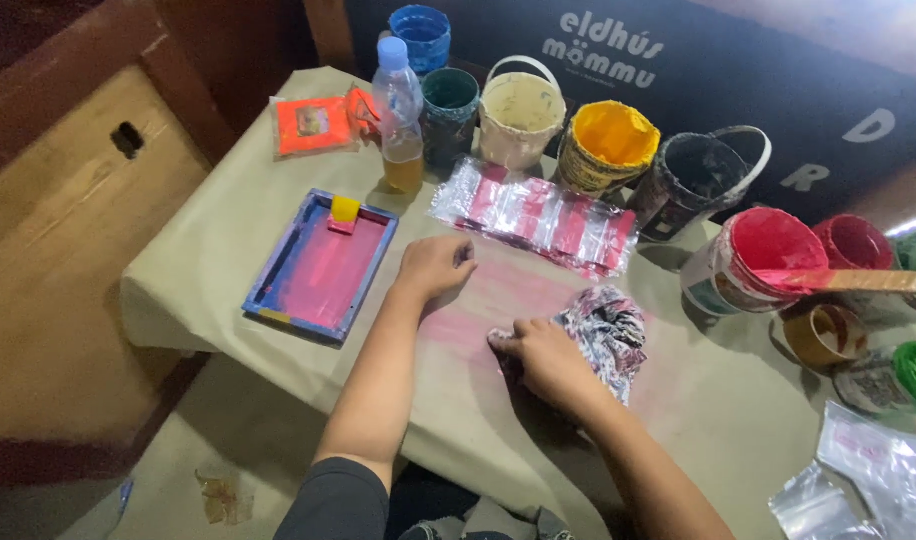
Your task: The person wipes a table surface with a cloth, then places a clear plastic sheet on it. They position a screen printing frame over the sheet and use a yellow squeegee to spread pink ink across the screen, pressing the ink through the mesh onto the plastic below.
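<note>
Print workshop, paint tubs (pixel 606 146), printing screen (pixel 321 264)

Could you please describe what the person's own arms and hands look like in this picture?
Both forearms are bare, and the left hand and right hand wear no gloves. No ring, watch or bracelet shows. A dark grey short sleeve covers the left upper arm; the right arm's sleeve is out of view.

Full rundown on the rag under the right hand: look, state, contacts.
The crumpled patterned cloth rag, white with dark and reddish print, looks like soft woven fabric, bunched into a loose wad. It lies on the beige covered table, at the edge of a pink smear on the cover. The right hand presses on its near left side, fingers curled over it. The left hand rests apart on the cover, not touching it.
</note>
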